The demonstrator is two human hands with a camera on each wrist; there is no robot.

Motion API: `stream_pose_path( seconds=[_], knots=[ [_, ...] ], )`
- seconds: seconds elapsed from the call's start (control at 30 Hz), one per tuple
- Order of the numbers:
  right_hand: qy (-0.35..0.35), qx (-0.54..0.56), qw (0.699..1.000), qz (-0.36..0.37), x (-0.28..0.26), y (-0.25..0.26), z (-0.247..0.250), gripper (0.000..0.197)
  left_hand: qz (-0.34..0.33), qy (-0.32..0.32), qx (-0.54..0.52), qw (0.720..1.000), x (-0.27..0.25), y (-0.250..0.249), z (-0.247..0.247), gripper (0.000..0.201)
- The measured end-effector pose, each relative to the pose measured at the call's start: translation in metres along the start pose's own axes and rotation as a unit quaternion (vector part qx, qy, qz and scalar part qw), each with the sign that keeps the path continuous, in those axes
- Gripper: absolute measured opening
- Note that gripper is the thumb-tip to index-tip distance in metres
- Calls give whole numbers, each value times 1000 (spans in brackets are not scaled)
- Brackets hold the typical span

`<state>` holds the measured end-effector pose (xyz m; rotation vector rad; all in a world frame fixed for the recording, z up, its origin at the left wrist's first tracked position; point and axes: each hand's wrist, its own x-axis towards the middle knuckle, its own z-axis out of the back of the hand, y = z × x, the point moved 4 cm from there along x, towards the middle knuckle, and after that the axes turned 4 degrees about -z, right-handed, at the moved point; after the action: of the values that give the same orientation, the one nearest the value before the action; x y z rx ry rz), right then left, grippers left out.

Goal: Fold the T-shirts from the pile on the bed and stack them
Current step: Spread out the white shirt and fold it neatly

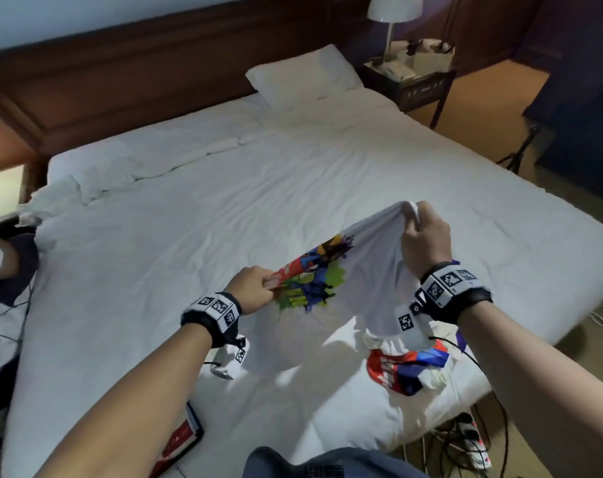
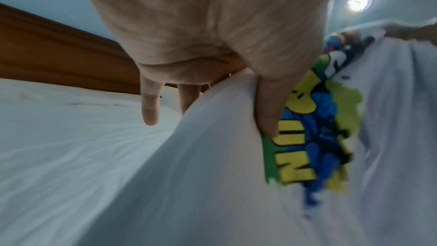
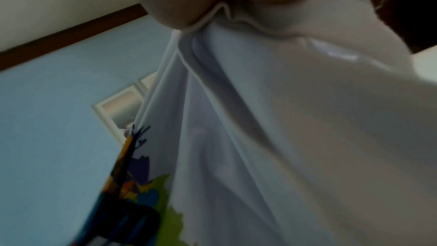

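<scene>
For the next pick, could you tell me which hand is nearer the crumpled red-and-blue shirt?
Right. The right hand is above the crumpled shirt, gripping the lifted T-shirt; the left hand is farther left.

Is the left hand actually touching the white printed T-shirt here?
Touching. The left wrist view shows the left hand pinching a fold of the white printed T-shirt, thumb pressed on the print; the head view agrees.

White printed T-shirt [image 1: 369, 270] aloft; crumpled T-shirt [image 1: 407, 369] on bed
</scene>
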<state>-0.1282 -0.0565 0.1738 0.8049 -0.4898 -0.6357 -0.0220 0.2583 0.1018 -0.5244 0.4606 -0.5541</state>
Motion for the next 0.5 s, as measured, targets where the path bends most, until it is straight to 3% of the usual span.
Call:
stream_pose_path(
  seconds=[0.07, 0.17, 0.2, 0.23, 0.3, 0.37, 0.43, 0.5],
  knots=[
    [46, -112, 993, -5, -4, -7, -5, 16, -27, -44, -81, 995, -4, -16, 4, 11],
    [128, -173, 965, 153, -35, 3, -34, 59, -118, -67, -158, 978, -2, -62, 9, 28],
    [164, -178, 949, 202, -49, 10, -44, 65, -143, -62, -158, 975, -2, -76, 10, 26],
    [197, -180, 933, 242, -62, 16, -53, 61, -165, -56, -148, 974, -1, -87, 11, 21],
    [219, -157, 926, 265, -73, 23, -60, 33, -195, -49, -111, 973, -4, -101, 17, 6],
    [197, -132, 940, 246, -70, 20, -53, 25, -177, -45, -40, 982, -5, -92, 23, 14],
    [178, -106, 953, 220, -64, 7, -45, 23, -106, -5, 69, 992, -6, -64, 25, 27],
    [170, -83, 966, 174, -61, -6, -38, 15, -22, 52, 159, 986, -8, -27, 20, 26]
  ],
)
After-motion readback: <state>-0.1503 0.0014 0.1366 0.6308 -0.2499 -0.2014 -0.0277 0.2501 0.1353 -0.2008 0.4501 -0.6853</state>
